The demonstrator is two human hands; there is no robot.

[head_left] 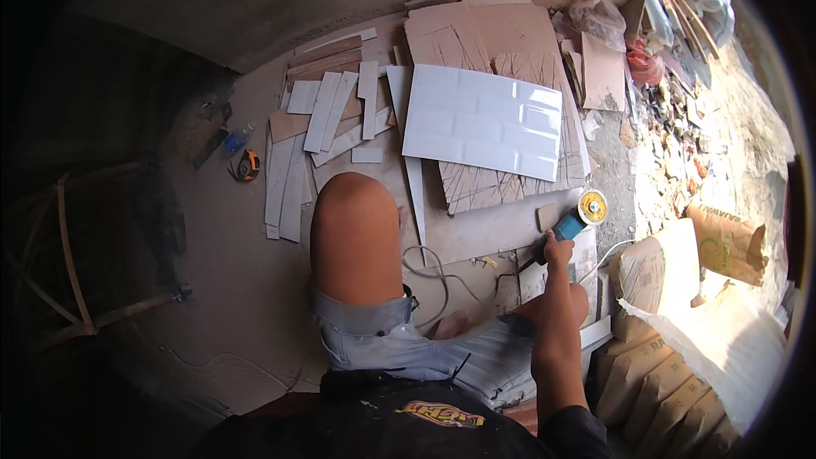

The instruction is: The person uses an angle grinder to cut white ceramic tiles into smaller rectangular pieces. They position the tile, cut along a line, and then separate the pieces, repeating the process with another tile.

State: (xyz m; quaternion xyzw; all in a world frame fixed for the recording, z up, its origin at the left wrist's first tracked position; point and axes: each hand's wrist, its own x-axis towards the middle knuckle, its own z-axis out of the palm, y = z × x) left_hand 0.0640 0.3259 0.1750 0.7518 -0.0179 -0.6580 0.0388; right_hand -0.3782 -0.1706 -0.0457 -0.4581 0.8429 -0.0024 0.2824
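My right hand [558, 249] is wrapped round the body of a teal angle grinder [569, 226], to the right of my raised knee. The grinder's yellow disc [592, 206] points up and away from me. Just beyond it lies a glossy white tile [480, 119] with a brick-like relief, resting on a brown board or tile back [463, 195] marked with many dark lines. The disc is apart from the white tile. A small brownish offcut [546, 218] lies beside the grinder. My left hand does not show.
Cut tile strips [323, 110] lie scattered left of the white tile. An orange-and-black tape measure [247, 166] is on the floor further left. A grey cable [448, 289] loops by my legs. Rubble [680, 136] and filled sacks [659, 268] line the right side; a wall [280, 0] stands behind.
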